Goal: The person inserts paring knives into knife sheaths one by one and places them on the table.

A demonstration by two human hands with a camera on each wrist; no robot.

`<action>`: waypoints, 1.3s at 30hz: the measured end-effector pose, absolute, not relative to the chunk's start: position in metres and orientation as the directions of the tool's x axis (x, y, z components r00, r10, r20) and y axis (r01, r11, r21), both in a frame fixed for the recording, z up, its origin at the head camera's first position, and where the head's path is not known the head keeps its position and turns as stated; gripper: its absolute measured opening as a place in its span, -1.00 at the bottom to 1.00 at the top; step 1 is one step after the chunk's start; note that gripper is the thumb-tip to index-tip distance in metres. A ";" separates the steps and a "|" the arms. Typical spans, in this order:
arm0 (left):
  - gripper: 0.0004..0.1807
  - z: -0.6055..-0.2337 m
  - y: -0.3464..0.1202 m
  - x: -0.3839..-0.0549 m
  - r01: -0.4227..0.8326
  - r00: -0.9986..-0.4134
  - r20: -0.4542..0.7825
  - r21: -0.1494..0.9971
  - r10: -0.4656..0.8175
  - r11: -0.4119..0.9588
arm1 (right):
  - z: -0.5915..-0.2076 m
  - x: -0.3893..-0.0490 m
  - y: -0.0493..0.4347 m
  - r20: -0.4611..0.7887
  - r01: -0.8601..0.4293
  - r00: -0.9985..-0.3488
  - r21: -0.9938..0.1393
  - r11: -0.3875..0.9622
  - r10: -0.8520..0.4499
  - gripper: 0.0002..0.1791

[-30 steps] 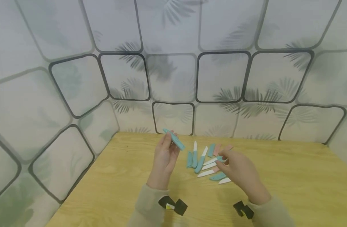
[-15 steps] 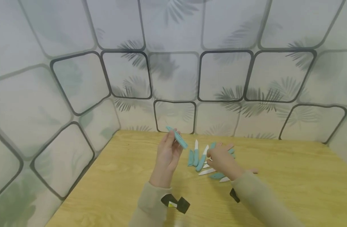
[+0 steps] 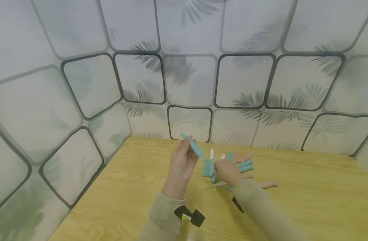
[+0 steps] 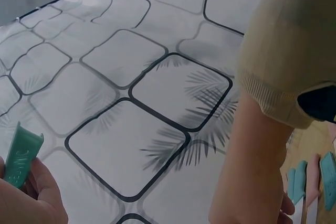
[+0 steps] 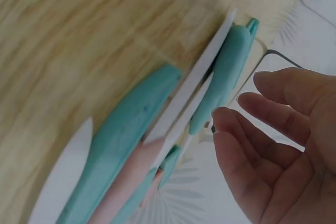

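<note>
My left hand (image 3: 181,160) holds a teal knife sheath (image 3: 193,147) above the table, pinched between thumb and fingers. In the left wrist view the sheath (image 4: 23,156) shows its hollow end upward. My right hand (image 3: 227,171) is over the knives, hiding several of them. The right wrist view shows that hand (image 5: 286,140) with loosely bent fingers and nothing between them, fingertips close to a teal knife handle (image 5: 226,72). A teal-handled knife (image 3: 211,165) with a white blade lies left of it, beside another teal sheath (image 3: 205,168).
Pink sheaths (image 3: 235,157) and teal handles (image 3: 245,163) lie beyond and right of my right hand. A pink handle (image 3: 268,184) sticks out from under the right sleeve (image 3: 257,204). The wooden table (image 3: 120,194) meets a patterned backdrop (image 3: 190,87) behind.
My right hand has moved left across the knives, away from the white-bladed knives it was touching, uncovering handles on the right. The left hand keeps hold of the teal sheath.
</note>
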State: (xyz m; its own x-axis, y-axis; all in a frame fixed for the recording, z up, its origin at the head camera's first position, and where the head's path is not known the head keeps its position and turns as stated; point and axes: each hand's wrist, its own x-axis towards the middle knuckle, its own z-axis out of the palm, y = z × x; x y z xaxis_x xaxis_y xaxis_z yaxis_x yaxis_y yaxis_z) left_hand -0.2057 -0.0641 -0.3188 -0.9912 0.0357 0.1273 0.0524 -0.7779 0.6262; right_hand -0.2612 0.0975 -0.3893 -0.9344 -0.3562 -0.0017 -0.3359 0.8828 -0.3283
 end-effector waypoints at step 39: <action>-0.79 -0.314 -0.053 -0.210 0.064 -0.987 0.154 0.622 0.042 -0.780 | -0.394 -0.282 0.105 -0.039 -0.149 -0.983 -0.388 0.910 -0.177 -0.88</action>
